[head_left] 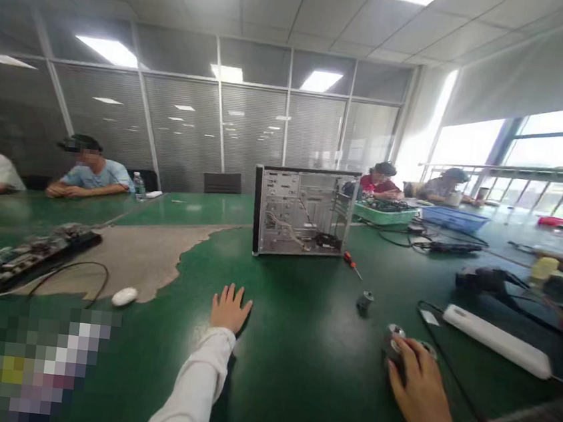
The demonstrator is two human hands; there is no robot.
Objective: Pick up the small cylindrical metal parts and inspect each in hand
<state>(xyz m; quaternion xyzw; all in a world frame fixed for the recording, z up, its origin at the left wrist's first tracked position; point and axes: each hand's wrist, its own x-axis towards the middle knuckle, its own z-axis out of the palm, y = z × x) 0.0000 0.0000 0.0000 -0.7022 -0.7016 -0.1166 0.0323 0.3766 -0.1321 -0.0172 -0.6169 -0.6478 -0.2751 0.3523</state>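
Observation:
My left hand [231, 308] lies palm down on the green table, fingers spread, holding nothing. My right hand [421, 390] has its fingers and thumb around a small silver metal cylinder [393, 338], which they partly cover. Behind those fingers shows part of another round metal piece [428, 349]. A similar short metal cylinder [365, 302] stands apart, a little further off to the left. Beyond both hands stands an open computer case [306, 213], its side panel off and cables inside. A screwdriver [352, 265] with a red and black handle lies by its right corner.
A white power strip [496, 341] and dark cables lie at right. Green [386, 215] and blue [454, 218] baskets stand further back. At left are a circuit assembly [40, 256], a white mouse [124, 296] and a bare table patch [140, 256]. Several people sit around the table.

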